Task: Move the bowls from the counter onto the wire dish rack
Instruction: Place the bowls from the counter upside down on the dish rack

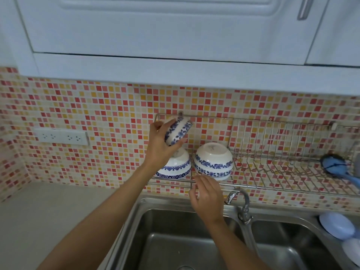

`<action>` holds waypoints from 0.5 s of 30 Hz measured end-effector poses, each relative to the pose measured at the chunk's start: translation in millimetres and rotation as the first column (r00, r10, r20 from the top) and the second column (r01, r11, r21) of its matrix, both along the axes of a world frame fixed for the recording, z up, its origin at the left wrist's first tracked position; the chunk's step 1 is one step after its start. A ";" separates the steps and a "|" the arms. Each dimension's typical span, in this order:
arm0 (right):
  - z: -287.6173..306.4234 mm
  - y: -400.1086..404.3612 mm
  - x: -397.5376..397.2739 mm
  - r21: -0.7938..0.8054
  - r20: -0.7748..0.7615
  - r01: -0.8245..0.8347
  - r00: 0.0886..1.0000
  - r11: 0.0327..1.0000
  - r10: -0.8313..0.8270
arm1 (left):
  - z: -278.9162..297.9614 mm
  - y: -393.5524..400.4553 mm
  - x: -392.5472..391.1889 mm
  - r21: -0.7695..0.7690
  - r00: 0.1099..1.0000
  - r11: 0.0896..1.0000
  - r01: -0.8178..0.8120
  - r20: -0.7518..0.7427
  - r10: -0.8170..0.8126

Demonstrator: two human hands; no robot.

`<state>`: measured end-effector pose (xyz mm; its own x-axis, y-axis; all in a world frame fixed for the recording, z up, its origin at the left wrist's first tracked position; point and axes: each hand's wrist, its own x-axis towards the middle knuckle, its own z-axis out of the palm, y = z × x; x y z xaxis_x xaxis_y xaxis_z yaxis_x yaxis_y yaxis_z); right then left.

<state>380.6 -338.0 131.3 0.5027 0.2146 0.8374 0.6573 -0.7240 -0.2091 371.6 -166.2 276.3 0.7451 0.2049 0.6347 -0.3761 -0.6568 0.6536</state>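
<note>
A wire dish rack hangs on the tiled wall above the sink. Upside down at its left end are white bowls with blue flower bands: one bowl on the left and a stack of two beside it. My left hand is shut on another blue-and-white bowl, tilted on its side, just above the left bowl. My right hand hovers with fingers apart at the rack's front rail, below the stack, holding nothing.
A steel double sink lies below the rack, with a tap between the basins. A blue brush lies at the rack's right end. Pale plastic lids sit at the right. A beige counter and a wall socket are left.
</note>
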 end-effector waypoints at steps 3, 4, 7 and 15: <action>-2.5 0.3 1.0 0.006 0.000 0.002 1.000 1.000 -0.002 | -13.8 2.8 6.5 0.324 1.000 0.946 -0.020 -0.016 0.027; -2.7 0.3 1.2 0.006 0.002 0.002 1.000 1.000 -0.002 | -18.2 3.4 8.0 0.433 0.999 0.900 -0.044 -0.006 0.052; -2.3 0.1 0.8 0.001 0.003 0.004 1.000 1.000 -0.004 | -33.1 5.1 11.1 0.640 0.997 0.766 -0.056 -0.012 0.083; -4.2 0.5 0.7 0.006 -0.005 0.013 1.000 1.000 -0.013 | -59.5 14.4 17.6 0.680 0.990 0.733 -0.005 -0.100 0.099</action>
<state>381.3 -337.5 127.2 0.5098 0.2030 0.8360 0.6468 -0.7311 -0.2169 389.2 -151.8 216.8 0.8258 -0.2027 0.5262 -0.2770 -0.9586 0.0656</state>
